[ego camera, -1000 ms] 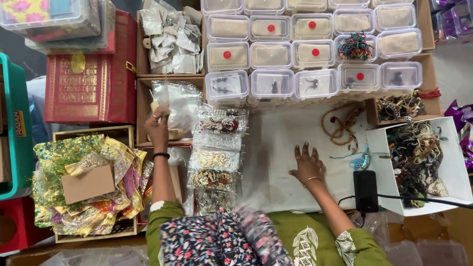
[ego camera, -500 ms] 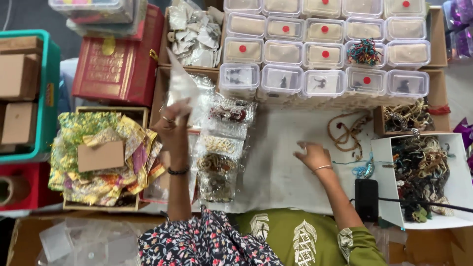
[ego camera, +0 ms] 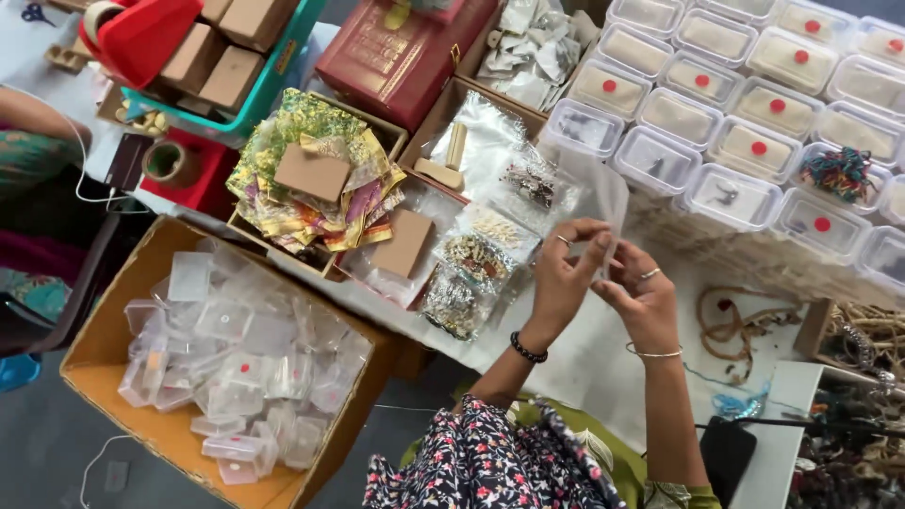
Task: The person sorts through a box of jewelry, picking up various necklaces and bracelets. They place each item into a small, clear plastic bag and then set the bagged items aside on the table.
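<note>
Both hands meet over the white table cloth (ego camera: 603,349). My left hand (ego camera: 563,275) and my right hand (ego camera: 641,297) pinch a small clear plastic pouch (ego camera: 603,193) between their fingertips and hold it up in front of me. The pouch looks empty. Just left of my hands lie clear packets of jewellery (ego camera: 471,269) in a row. Behind the pouch stand rows of small clear lidded boxes (ego camera: 754,141), several with red dot stickers.
A cardboard carton (ego camera: 104,349) of small clear plastic boxes sits at lower left. Shiny gift pouches (ego camera: 311,184), a red ornate box (ego camera: 396,52) and a teal crate (ego camera: 273,85) lie beyond. Bead strings (ego camera: 731,316), a white tray of bracelets (ego camera: 848,452) and a black phone (ego camera: 726,452) are on the right. Another person's arm (ego camera: 28,123) shows at far left.
My left hand brought the clear pouch from the left over to the middle. My right hand lifted off the cloth and joined it. The view swung left, revealing the carton.
</note>
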